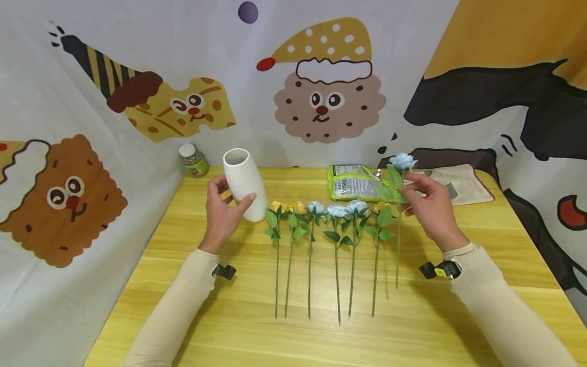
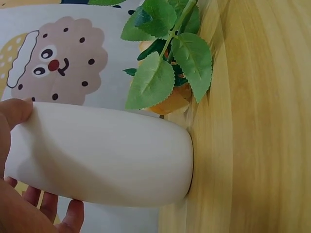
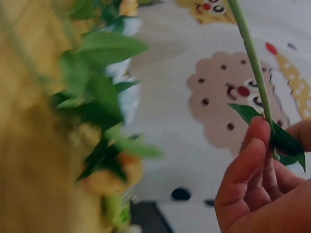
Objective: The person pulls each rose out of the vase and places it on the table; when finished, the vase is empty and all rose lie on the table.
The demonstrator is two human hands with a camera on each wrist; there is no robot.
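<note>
A white vase (image 1: 246, 183) stands on the table, tilted slightly in the head view. My left hand (image 1: 222, 214) grips its side, thumb in front and fingers behind; the left wrist view shows the vase (image 2: 112, 155) with its base at the tabletop. My right hand (image 1: 431, 206) pinches the stem of a light blue artificial rose (image 1: 403, 162), held upright above the table. In the right wrist view fingertips close round the green stem (image 3: 253, 63) by its leaves. Between the hands lie several artificial roses in a row, blue roses (image 1: 337, 210) and yellow roses (image 1: 297, 207), stems toward me.
A small jar with a white lid (image 1: 194, 160) stands at the back left of the wooden table (image 1: 238, 326). A green and silver packet (image 1: 352, 182) lies at the back, and a pale cloth (image 1: 470, 184) is right of it. A printed curtain (image 1: 257, 102) hangs behind.
</note>
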